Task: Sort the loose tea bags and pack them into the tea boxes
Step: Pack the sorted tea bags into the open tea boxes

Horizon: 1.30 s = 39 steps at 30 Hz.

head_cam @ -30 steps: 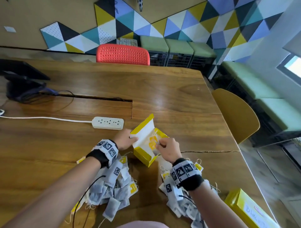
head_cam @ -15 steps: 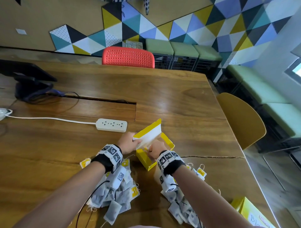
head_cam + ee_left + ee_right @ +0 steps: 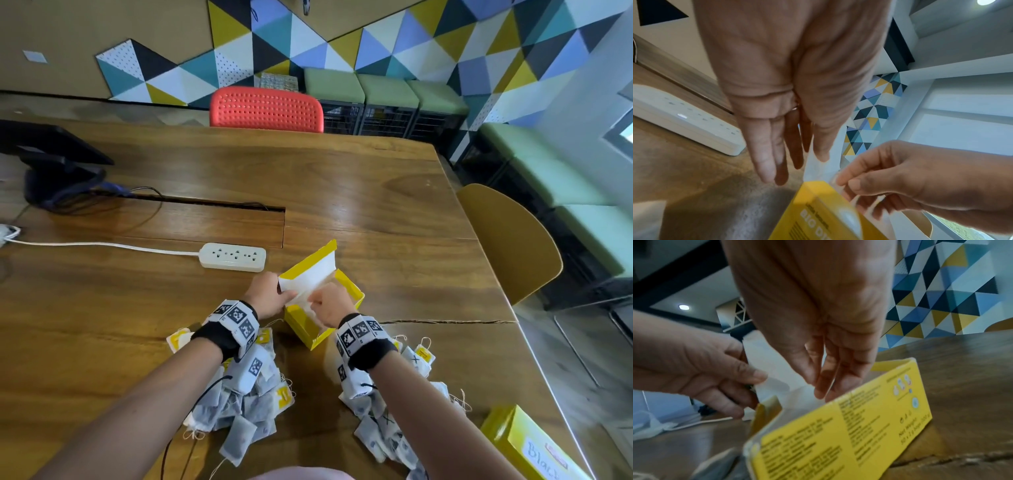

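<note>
A wall of coloured triangles (image 3: pixel 359 44) backs green bench cushions (image 3: pixel 383 90). A red chair (image 3: pixel 266 109) (perforated back) and a mustard chair (image 3: pixel 507 240) flank the wooden table (image 3: pixel 342 185).

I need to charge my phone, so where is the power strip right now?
In the head view the white power strip lies on the wooden table, left of the open yellow tea box and just beyond the left hand.
</note>
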{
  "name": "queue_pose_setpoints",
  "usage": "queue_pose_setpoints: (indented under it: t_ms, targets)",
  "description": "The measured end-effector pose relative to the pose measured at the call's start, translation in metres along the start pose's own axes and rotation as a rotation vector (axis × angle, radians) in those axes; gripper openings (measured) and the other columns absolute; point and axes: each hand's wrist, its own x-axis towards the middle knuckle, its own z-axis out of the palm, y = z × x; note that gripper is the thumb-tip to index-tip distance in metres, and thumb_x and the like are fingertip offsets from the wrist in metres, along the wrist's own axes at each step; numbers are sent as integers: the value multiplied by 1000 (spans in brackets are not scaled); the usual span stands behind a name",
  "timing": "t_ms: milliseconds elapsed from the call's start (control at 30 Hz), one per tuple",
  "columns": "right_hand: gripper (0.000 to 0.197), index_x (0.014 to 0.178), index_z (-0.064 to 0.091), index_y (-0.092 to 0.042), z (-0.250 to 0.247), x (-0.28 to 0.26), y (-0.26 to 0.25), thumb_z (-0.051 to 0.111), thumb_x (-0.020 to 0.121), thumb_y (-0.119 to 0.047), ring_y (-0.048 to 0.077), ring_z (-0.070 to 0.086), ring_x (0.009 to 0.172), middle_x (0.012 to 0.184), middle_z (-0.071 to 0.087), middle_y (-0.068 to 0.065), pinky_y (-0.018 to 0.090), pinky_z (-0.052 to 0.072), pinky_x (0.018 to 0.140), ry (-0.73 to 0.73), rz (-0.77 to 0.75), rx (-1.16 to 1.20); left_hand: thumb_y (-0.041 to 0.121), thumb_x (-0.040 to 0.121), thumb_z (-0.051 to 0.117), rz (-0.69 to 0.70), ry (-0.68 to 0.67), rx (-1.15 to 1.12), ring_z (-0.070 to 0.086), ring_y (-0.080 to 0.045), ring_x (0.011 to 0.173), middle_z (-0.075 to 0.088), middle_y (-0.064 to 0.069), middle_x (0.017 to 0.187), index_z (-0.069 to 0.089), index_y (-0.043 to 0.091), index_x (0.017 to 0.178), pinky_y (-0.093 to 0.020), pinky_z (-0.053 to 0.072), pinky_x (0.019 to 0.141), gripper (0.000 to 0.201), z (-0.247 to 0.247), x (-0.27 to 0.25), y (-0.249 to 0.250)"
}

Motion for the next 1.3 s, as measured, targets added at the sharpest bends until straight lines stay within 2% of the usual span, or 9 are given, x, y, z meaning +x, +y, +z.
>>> queue_pose_setpoints:
  t_ms: [100, 333, 467, 567, 733, 867, 967, 1133, 1300]
  targets:
    - [28, 110, 70, -10, -6, -18, 1, 49, 91, -10, 25, 59, 108, 113, 69, 7, 27, 44, 88, 194, -13, 82, 32, 82, 73, 28, -5, 27, 63, -22, 104, 69, -7, 111, 65, 10, 112, -22, 41, 75, 38, -8, -7, -9]
    - [17, 101, 69, -10, 11, -74, 10, 60, 89, -19, 10, 59, 83, 93, 70, 1, 15, 36, 70, 294, -60, 319, 44, 82, 70, 50, -185, 328, 58, -15, 108, 63, 5, 113, 62, 23, 113, -33, 49, 90, 39, 4, -63, -32]
    - [13, 97, 68, -16, 29, -85, 11, 64, 87, -22, 8, 54, 71, 77, 61, -8, 17, 40, 65, 158, -97, 352, 37, 81, 68, 236, -422, 682, 43, -20, 126, 45, 2, 136, 45, 31, 135, -38, 45, 96, 58, 24, -90, -37]
    - [20, 103, 68, -15, 37, -89, 7, 63, 89, -28, 11, 58, 82, 86, 64, -7, 16, 39, 69, -70, -166, 175, 18, 87, 62, 317, -441, 812, 38, -21, 128, 38, 0, 135, 52, 30, 129, -36, 46, 90, 46, 32, -93, -37]
    - [30, 110, 64, -9, 48, -88, -2, 63, 90, -31, 22, 60, 104, 111, 67, 7, 29, 46, 83, -279, -158, 22, 8, 88, 55, 270, -341, 611, 56, -20, 108, 56, -2, 118, 69, 23, 111, -29, 49, 85, 30, 28, -85, -39]
    - [39, 123, 58, -15, 53, -85, -3, 67, 88, -29, 16, 59, 108, 119, 64, 2, 21, 43, 84, -217, -146, 142, 26, 92, 58, 192, -268, 274, 60, -18, 84, 64, -5, 90, 67, 10, 94, -25, 41, 67, 18, 11, -80, -38]
    - [43, 123, 58, -16, 54, -83, -7, 72, 84, -24, 9, 60, 104, 116, 65, 0, 17, 46, 86, -125, -186, 361, 29, 95, 57, 83, -210, -6, 65, -9, 66, 61, -3, 82, 57, 7, 86, -25, 50, 58, 23, 0, -78, -45]
    - [22, 105, 64, -18, 51, -78, -18, 73, 84, -20, 14, 65, 80, 93, 68, 3, 31, 56, 65, -73, -114, 794, 12, 91, 64, -41, -408, -489, 72, -25, 90, 69, -23, 104, 52, -12, 113, -30, 59, 74, 35, -9, -87, -46]
    - [11, 87, 64, -19, 44, -81, -23, 72, 84, -13, 1, 55, 55, 71, 61, -4, 18, 45, 52, -68, -168, 811, 5, 85, 70, -37, -472, -523, 71, -26, 93, 72, -17, 103, 59, 0, 115, -32, 59, 77, 32, -10, -94, -42]
